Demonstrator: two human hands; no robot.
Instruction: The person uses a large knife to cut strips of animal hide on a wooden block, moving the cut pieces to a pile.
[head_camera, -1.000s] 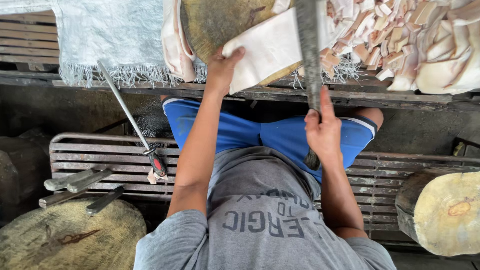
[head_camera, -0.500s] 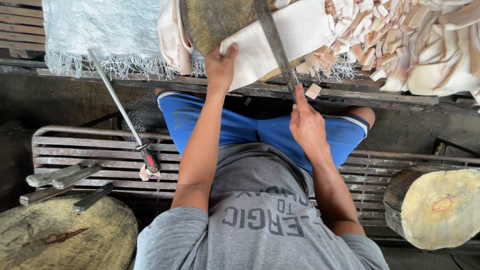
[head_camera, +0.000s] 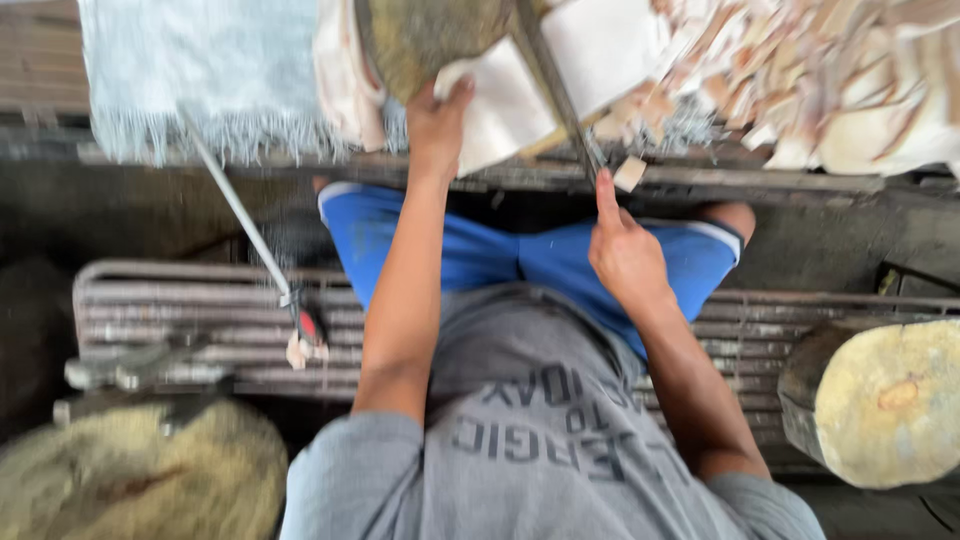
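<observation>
Two bare hands work at the far edge of a dark counter (head_camera: 780, 182), seen from above over a grey printed shirt and blue shorts. Largest in view is the slatted metal bench (head_camera: 180, 310) the person sits on, with a pale woven sack (head_camera: 200, 70) spread beyond it and a heap of cut pale strips (head_camera: 830, 80) at the upper right. A round wooden chopping block (head_camera: 430, 35) stands on the counter, and a second log block (head_camera: 885, 400) sits at the right of the bench. On the chopping block lies a pale slab (head_camera: 560, 75), tilted. The left hand (head_camera: 438, 125) presses on the slab's near edge, fingers closed over it with the thumb raised. The right hand (head_camera: 625, 250) grips the handle of a long cleaver (head_camera: 550, 85), fingers wrapped and the forefinger stretched along it; the blade crosses the slab. A small offcut (head_camera: 630, 173) sits just beside the blade's heel. A long steel rod (head_camera: 245, 215) leans over the bench at the left.
</observation>
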